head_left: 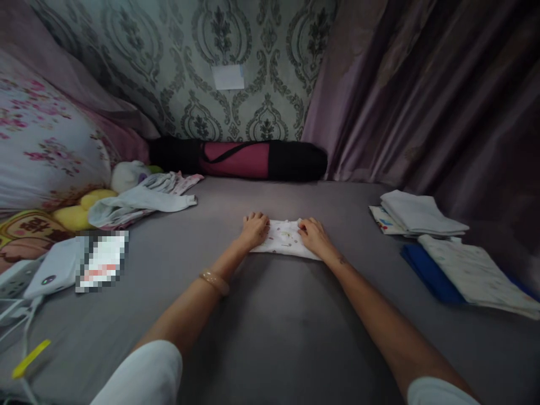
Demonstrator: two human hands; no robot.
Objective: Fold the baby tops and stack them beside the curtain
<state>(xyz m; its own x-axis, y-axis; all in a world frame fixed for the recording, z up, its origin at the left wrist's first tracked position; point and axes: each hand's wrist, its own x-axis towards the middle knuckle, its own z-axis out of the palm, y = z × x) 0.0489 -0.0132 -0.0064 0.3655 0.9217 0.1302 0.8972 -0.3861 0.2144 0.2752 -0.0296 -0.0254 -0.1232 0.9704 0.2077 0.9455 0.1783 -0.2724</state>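
A folded white cloth with small dark prints lies flat on the grey bed sheet, straight ahead of me. My left hand is at its left end, fingers curled down over the edge. At the opposite end my right hand pinches the cloth near its far right corner. The fingertips of both hands are partly hidden against the fabric. A beige bangle circles my left wrist.
Folded fabrics and a pale printed cloth over a blue one lie at right. Rumpled clothes, plush toys, a floral pillow, a white device and cables occupy the left. A black-and-red bag lies along the wall.
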